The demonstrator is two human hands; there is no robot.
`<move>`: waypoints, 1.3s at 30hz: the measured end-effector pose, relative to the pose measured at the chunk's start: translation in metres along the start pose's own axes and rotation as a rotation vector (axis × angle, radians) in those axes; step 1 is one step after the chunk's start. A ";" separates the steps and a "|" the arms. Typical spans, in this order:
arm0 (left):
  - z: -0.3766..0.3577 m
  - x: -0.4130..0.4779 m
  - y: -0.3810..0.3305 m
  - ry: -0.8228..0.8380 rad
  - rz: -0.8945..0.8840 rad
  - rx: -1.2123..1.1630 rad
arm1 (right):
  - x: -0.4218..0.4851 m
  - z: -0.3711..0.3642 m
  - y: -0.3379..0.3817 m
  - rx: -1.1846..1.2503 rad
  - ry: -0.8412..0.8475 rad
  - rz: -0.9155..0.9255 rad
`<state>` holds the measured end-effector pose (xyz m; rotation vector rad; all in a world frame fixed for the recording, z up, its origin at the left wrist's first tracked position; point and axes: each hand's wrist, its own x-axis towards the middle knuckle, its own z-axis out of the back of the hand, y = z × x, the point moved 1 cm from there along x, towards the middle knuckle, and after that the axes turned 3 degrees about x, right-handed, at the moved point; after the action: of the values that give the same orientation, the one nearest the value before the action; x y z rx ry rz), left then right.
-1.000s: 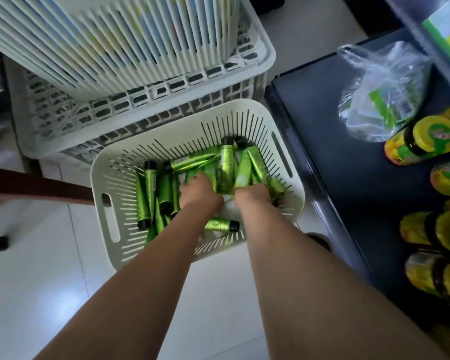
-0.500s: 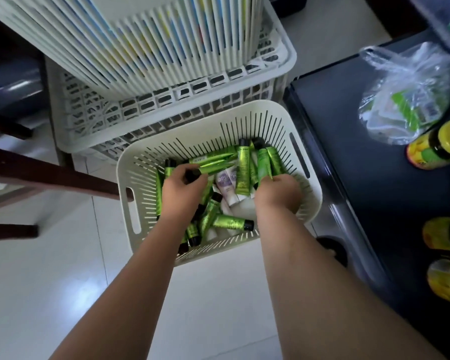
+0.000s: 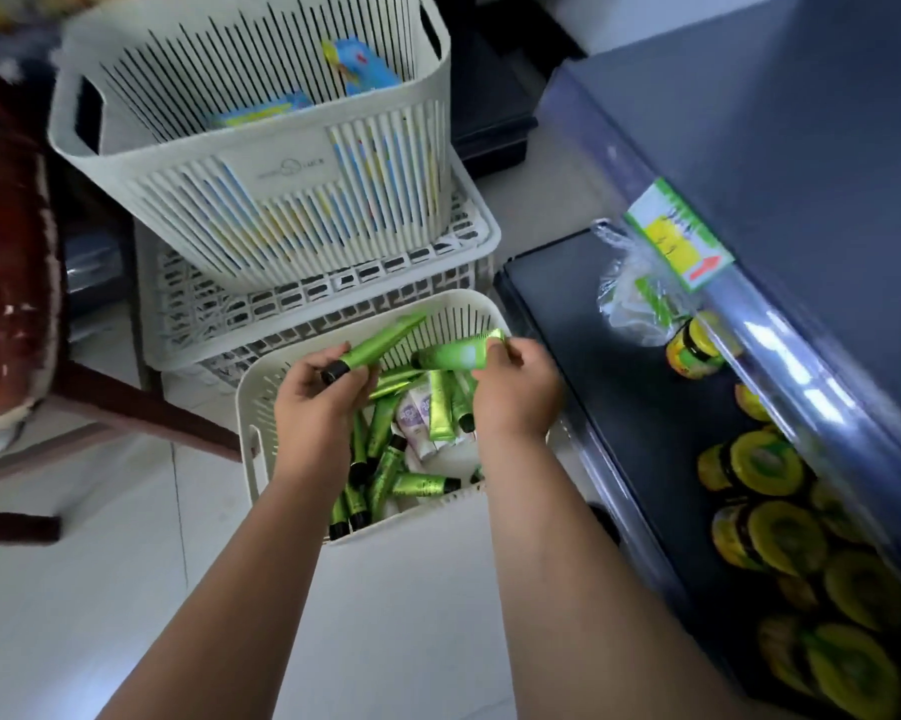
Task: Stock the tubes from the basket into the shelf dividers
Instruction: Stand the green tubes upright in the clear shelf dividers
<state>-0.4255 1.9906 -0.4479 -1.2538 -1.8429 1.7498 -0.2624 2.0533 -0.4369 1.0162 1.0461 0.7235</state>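
Both hands have risen out of the cream slotted plastic basket point(image 3: 244, 407), where half a second ago they were buried among the tubes. Each now comes up with one glossy tube, and the view has swung up toward the shelving.

To the right stands the dark blue-grey shelf unit point(image 3: 594, 366). Its lower deck carries a row of yellow-lidded jars point(image 3: 770, 465) and a crumpled clear plastic bag point(image 3: 630, 304), and a green-and-yellow price label point(image 3: 677, 236) sits on the upper deck's edge. No dividers can be made out from here.

Behind the working basket, a larger cream slotted basket point(image 3: 261, 163) of blue and yellow packets point(image 3: 282, 109) sits on a white lattice crate point(image 3: 324, 309). The working basket rests on the pale floor point(image 3: 74, 615) just beside the shelf's corner, apparently parked there so each load travels only a short way.

The left hand point(image 3: 316, 407) curls round the black-capped end of its long green tube point(image 3: 381, 348), which points up and away to the right. The right hand point(image 3: 516, 397) pinches the flat crimped end of a second green tube point(image 3: 453, 356), held roughly level with its other end toward the left hand.

The two tubes nearly meet above the basket's far rim, seemingly being gathered into one bundle. The rest of the green tubes point(image 3: 381, 475) lie heaped below and between the wrists, with a few white-and-purple tubes point(image 3: 417, 413) among them.
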 end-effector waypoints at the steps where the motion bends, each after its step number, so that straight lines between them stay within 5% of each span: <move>1: -0.004 -0.006 -0.008 0.019 -0.013 -0.029 | -0.002 0.005 0.013 0.034 0.010 0.011; 8: -0.036 -0.053 -0.061 0.020 0.033 -0.119 | -0.018 0.058 0.091 0.057 0.181 0.166; 15: -0.082 -0.112 -0.094 0.272 -0.031 -0.058 | -0.048 0.121 0.152 0.104 0.226 0.208; 25: -0.156 -0.203 -0.101 0.711 -0.194 0.200 | -0.109 0.251 0.207 0.095 0.079 0.405; 33: -0.223 -0.312 -0.097 0.913 0.094 -0.032 | -0.163 0.395 0.205 0.145 -0.195 0.471; 39: -0.256 -0.387 -0.109 1.227 0.027 0.087 | -0.206 0.484 0.190 0.133 -0.413 0.451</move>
<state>-0.0587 1.8814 -0.1642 -1.7133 -0.9801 0.6637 0.1127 1.7909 -0.1158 1.4691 0.5135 0.7665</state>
